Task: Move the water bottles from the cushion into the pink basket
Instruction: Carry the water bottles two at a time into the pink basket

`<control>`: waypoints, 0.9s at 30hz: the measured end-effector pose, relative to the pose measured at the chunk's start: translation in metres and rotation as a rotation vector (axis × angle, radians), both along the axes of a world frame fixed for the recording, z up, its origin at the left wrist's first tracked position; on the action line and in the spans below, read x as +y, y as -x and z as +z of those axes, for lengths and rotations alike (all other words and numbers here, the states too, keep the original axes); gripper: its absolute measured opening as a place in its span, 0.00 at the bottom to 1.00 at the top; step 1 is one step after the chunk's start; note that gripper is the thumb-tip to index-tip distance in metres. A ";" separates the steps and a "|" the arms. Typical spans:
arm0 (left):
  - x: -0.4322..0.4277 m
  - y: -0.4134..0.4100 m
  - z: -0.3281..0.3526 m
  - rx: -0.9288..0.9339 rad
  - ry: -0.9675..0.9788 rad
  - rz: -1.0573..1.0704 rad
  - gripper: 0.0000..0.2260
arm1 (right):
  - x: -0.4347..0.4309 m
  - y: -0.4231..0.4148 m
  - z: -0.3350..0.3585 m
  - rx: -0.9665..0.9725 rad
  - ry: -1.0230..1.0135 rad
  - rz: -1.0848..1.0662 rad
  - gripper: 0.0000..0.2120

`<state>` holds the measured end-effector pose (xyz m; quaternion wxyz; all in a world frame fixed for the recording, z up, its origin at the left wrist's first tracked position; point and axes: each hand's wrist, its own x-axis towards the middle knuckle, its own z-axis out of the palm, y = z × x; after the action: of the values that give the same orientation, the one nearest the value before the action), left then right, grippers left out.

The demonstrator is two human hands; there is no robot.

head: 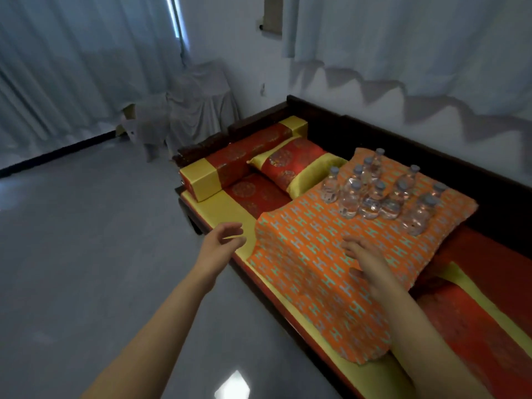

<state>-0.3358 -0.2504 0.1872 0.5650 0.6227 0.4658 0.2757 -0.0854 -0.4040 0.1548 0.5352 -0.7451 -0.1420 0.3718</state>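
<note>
Several clear water bottles (pixel 374 194) with pale caps stand upright in a cluster on the far part of an orange cushion (pixel 311 263) patterned with teal H shapes. The cushion lies on a red and yellow bench. My left hand (pixel 221 240) hovers at the cushion's left edge, fingers apart, holding nothing. Over the cushion's middle my right hand (pixel 365 263) is stretched out with spread fingers, a short way in front of the bottles and apart from them. No pink basket is in view.
A red and yellow pillow (pixel 293 168) and a bolster (pixel 239 162) lie at the bench's far left end. The dark wooden bench back (pixel 403 139) runs along the wall. Grey floor (pixel 86 254) spreads to the left, with cloth-covered furniture (pixel 198 99) in the corner.
</note>
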 end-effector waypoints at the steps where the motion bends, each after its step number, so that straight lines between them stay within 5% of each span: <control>1: 0.023 -0.008 -0.002 0.009 0.007 -0.027 0.12 | 0.014 -0.001 -0.001 0.011 0.008 -0.038 0.09; 19: 0.242 -0.248 -0.057 0.069 0.096 -0.474 0.13 | 0.142 -0.151 -0.054 0.033 -0.018 -0.482 0.09; 27: 0.268 -0.353 -0.102 0.170 0.196 -0.698 0.15 | 0.177 -0.194 -0.103 -0.028 0.060 -0.551 0.22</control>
<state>0.0167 0.0177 0.0854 0.6412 0.7077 0.2949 -0.0321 0.1082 -0.2271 0.0518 0.5916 -0.7763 0.0696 0.2060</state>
